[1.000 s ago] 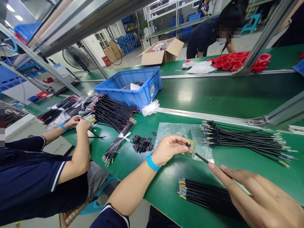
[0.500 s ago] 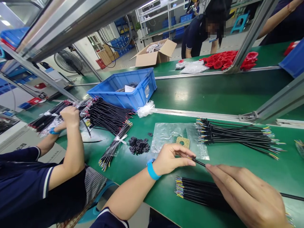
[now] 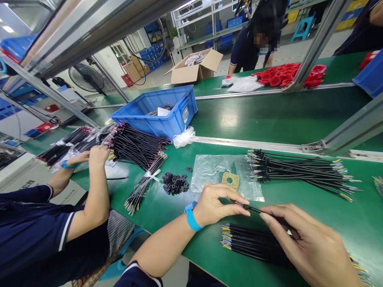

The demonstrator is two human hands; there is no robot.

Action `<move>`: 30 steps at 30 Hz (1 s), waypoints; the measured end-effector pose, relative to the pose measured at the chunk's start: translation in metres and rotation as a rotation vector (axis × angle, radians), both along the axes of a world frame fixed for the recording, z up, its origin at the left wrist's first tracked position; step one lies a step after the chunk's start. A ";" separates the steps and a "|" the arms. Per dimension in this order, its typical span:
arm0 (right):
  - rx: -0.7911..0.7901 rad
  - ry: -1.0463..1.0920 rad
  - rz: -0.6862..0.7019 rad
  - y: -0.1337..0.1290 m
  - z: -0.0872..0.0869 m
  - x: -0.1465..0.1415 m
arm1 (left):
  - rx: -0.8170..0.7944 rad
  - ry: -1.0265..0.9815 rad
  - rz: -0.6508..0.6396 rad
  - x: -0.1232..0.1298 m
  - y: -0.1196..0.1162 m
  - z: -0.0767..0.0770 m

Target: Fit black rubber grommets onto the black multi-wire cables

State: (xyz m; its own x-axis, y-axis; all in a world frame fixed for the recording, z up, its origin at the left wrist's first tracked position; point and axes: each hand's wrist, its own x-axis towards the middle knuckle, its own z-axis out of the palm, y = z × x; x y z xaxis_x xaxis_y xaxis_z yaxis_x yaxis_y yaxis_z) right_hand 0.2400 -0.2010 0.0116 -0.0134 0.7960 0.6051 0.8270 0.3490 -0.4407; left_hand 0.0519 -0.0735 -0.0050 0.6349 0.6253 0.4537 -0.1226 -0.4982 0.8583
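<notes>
My left hand (image 3: 220, 205), with a blue wristband, pinches the end of a thin black cable (image 3: 254, 209) between thumb and fingers. My right hand (image 3: 308, 243) holds the same cable a little further along, and its far end is hidden under my fingers. Just below my right hand lies a bundle of black cables with multicoloured wire ends (image 3: 254, 243). Above my hands are a clear plastic bag (image 3: 206, 175) with a square cork-coloured gasket (image 3: 230, 181) on it, and a larger bundle of black cables (image 3: 299, 171).
A pile of black rubber grommets (image 3: 173, 183) lies on the green workbench (image 3: 299, 219). A co-worker's hands (image 3: 89, 157) work at cable bundles on the left. A blue plastic crate (image 3: 155, 113) stands beyond a metal rail (image 3: 248, 142).
My hands have drawn closer together along the black cable, and its free length between them is shorter. The co-worker's hands have dropped lower, toward the bench.
</notes>
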 end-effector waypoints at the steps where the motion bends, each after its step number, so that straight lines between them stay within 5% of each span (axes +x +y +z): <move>1: -0.005 0.012 0.003 0.000 0.000 0.000 | 0.009 -0.010 0.001 0.000 0.000 0.000; 11: 0.046 -0.010 0.007 0.001 -0.002 -0.003 | -0.090 0.015 0.030 0.002 -0.002 -0.001; 22: 0.277 -0.269 -0.005 -0.002 -0.001 -0.002 | -0.691 0.123 -0.075 0.006 -0.005 -0.015; 26: 0.253 -0.232 0.000 -0.001 -0.002 -0.004 | -0.657 0.115 -0.083 0.007 -0.009 -0.013; 30: 0.179 -0.143 0.013 0.001 -0.008 -0.004 | -0.430 0.095 -0.045 0.007 -0.011 -0.006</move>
